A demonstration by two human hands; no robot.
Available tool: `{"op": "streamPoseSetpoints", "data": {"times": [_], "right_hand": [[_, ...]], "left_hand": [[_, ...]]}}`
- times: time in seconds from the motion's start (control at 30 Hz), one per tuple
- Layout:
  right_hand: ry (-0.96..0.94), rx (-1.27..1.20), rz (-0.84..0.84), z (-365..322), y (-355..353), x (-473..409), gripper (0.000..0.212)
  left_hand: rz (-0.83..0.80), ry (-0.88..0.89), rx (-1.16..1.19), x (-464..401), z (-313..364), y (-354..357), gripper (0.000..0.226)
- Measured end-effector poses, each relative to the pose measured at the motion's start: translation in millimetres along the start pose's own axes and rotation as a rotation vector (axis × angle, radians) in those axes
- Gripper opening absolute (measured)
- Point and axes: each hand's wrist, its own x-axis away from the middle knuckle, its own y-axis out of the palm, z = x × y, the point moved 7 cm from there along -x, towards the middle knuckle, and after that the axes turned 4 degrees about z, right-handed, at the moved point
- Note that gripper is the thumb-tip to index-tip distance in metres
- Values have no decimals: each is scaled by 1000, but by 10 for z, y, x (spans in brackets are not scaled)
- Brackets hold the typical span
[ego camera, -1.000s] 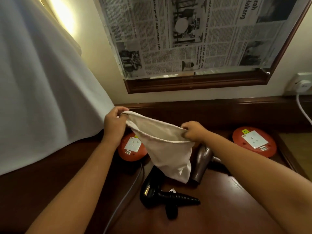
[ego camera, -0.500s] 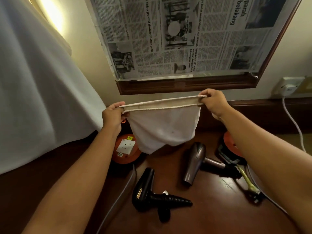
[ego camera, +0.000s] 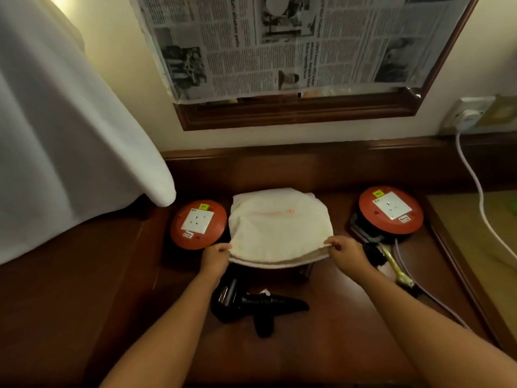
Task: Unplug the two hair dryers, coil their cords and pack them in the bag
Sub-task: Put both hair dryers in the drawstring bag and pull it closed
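We see dim, warm light glowing from the top left, soft blur throughout, and wide-angle bending at the edges.

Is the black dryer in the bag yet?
Out. The black dryer lies on the table, in front of the bag that both hands hold by its rim.
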Motion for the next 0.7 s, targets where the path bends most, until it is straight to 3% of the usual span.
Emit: {"op": "streamPoseSetpoints", "data": {"times": [0.23,0.43,0.57,0.7], "right_hand": [[29,51,-98,162,177,267,32],[56,38,8,146,29,433,29],[98,-17,80,228,-123,532,30],[145,-10,126,403,-304,586,30]], "left_hand": [[-7,25,-253,125,-332,132,32],[6,177,-391,397,-192,237,40],[12,375,-453,657,-110,498,33],[-144,417,-369,945,-132,892,26]]}}
